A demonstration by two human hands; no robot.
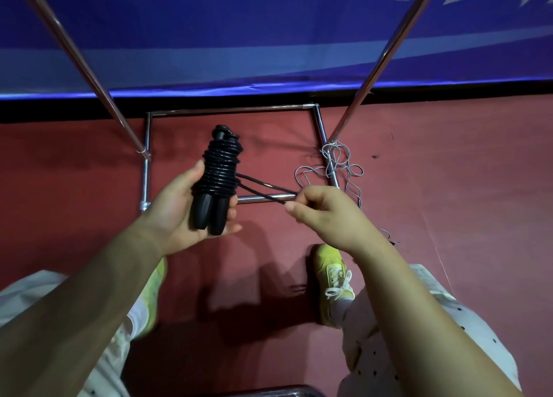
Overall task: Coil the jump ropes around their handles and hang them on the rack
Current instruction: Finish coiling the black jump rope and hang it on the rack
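Black jump rope [220, 169]: two black handles side by side, cord wound in close turns around their upper part, bare handle ends pointing toward the person; held in the air above the red floor [449, 163], over the near rail of the rack base [263, 198]. Loose loop of cord [263, 191]: two strands running from the coil's right side across to the right hand. Left hand [176, 214]: palm up, fingers and thumb curled round the paired handles, gripping them. Right hand [326, 214]: thumb and forefinger pinching the end of the loop, remaining fingers curled in. Rack: chrome rectangular base frame lying on the floor, with two slanted chrome poles [386, 52] rising from its left and right sides. Grey cord [335, 164]: tangled loosely on the floor at the frame's right side, around the foot of the right pole. Blue banner [269, 37]: along the far edge of the floor. Yellow-green shoes [332, 277]: on the floor near the person.
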